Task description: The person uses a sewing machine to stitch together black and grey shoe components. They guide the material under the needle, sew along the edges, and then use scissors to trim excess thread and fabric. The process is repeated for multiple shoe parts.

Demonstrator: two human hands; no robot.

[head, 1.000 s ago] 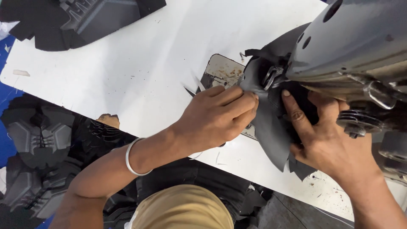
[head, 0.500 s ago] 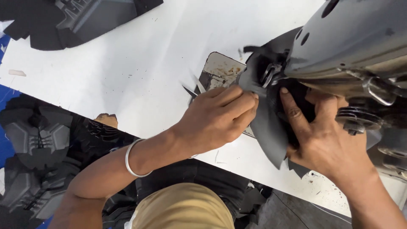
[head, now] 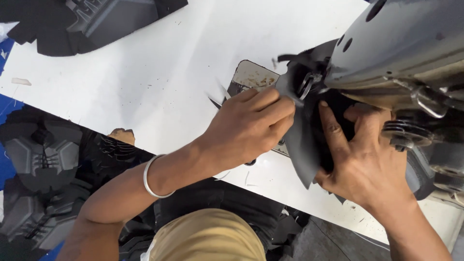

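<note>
Pinching the black cut piece at its upper edge, the left hand has its grip closed on it right under the grey sewing machine head. Right hand presses flat on the same piece, fingers spread, no closed grip. White desk underneath; silver bangle on left wrist; more black pieces far left.

White table — black cut pieces, sewing machine

Bright even light, mild glare on white table; sharp focus, soft shadows.
</note>
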